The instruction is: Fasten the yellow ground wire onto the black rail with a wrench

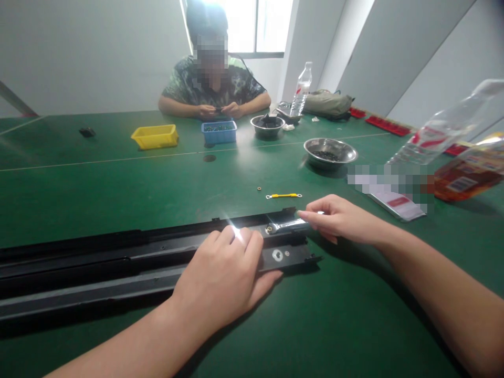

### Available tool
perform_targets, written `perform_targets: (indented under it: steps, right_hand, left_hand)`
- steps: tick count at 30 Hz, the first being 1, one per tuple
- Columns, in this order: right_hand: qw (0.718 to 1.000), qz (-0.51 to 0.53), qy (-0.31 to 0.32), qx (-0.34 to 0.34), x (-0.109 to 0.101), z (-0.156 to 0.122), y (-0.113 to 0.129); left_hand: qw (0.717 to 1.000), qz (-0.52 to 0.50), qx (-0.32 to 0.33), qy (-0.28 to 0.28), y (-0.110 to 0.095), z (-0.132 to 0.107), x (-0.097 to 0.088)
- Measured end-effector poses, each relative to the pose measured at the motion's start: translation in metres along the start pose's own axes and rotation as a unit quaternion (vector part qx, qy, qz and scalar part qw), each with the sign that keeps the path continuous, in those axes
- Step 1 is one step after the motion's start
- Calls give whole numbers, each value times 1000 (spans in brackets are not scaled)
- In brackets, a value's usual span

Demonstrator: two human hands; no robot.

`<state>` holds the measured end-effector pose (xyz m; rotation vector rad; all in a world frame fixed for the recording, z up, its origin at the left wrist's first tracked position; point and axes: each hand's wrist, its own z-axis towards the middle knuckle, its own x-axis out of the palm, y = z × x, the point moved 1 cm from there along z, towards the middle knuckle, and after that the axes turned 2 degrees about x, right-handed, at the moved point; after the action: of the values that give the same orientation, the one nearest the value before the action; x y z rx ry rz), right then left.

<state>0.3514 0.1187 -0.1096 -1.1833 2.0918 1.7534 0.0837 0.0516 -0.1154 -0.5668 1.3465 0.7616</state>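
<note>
A long black metal rail (118,257) lies across the green table (98,184) in front of me, its right end near the middle. My left hand (224,273) lies on top of the rail close to that end, fingers bent over it and pressing it down. My right hand (338,218) pinches the handle of a small silver wrench (289,226), whose head sits on a brass nut at the rail's end. Just beyond the rail lie a short yellow wire with ring terminals (283,196) and a small brass nut (259,188).
A person sits across the table, both hands together over a blue bin (219,132). A yellow bin (155,136), two steel bowls (329,151) (268,126), water bottles (301,90) (441,131), a grey bag (328,103), red strips and an orange packet (470,178) stand at the back and right.
</note>
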Motion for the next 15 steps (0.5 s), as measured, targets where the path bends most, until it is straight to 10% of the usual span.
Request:
perform_targets:
  steps: [15]
  right_hand:
    - [995, -12, 100, 12, -11, -9, -2]
  left_hand:
    - [1000, 0, -2, 5, 1, -1, -1]
